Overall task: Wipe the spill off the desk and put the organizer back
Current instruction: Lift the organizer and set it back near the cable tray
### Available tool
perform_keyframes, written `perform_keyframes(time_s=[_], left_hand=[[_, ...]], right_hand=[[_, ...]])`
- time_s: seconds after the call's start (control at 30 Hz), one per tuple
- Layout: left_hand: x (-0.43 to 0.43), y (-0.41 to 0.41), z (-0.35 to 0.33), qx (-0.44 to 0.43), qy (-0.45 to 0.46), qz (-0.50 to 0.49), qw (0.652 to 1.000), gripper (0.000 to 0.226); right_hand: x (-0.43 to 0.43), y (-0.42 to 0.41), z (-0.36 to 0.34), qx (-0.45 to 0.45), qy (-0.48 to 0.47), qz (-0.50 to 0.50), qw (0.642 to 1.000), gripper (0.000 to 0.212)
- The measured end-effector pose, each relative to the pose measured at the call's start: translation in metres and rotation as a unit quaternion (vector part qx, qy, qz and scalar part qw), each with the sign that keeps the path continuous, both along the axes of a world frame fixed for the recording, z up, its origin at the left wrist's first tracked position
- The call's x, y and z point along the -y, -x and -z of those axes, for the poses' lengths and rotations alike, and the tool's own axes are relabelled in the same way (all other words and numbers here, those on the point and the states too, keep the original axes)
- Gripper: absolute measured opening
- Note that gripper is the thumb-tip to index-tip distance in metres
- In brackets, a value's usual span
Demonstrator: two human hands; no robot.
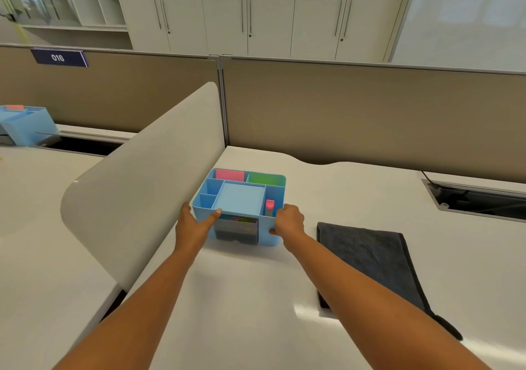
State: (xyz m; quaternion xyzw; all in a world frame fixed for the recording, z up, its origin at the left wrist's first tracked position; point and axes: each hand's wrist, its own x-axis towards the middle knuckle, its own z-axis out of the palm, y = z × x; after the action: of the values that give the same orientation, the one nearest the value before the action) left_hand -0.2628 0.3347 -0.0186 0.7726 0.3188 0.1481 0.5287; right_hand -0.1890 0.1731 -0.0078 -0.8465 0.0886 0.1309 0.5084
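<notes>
A light blue desk organizer stands on the white desk, close to the curved side divider. It holds pink and green note pads at its back, a pink-capped item at the right, and a small clear drawer in front. My left hand grips its left front corner, thumb on the front wall. My right hand holds its right front corner. A dark grey cloth lies flat on the desk to the right of the organizer. No spill shows on the desk surface.
A curved grey divider rises along the desk's left side. Tan partition panels close the back. A cable slot opens in the desk at the right. Another blue organizer sits on the neighbouring desk at far left.
</notes>
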Motion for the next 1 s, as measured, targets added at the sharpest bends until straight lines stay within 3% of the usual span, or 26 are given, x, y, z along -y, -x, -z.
perform_keyframes(time_s=[0.2,0.5,0.73,0.83,1.0], left_hand=[[0.021,-0.006,-0.002,0.009,-0.032,0.059,0.998,0.084],[0.018,-0.031,-0.022,-0.026,0.002,-0.017,1.0,0.032],[0.024,-0.058,-0.047,-0.053,-0.079,0.009,0.995,0.02],[0.042,-0.073,-0.057,-0.056,-0.098,0.01,0.994,0.03],[0.088,-0.103,-0.07,-0.056,-0.149,0.049,0.986,0.015]], right_hand=[[0.031,0.001,0.002,-0.006,-0.019,0.02,1.0,0.03],[0.054,0.001,-0.003,0.011,-0.048,0.019,0.999,0.032],[0.074,-0.015,-0.02,0.021,-0.07,0.026,0.997,0.028],[0.092,-0.03,-0.031,0.022,-0.088,0.038,0.995,0.026],[0.139,-0.059,-0.045,0.025,-0.09,0.067,0.993,0.034]])
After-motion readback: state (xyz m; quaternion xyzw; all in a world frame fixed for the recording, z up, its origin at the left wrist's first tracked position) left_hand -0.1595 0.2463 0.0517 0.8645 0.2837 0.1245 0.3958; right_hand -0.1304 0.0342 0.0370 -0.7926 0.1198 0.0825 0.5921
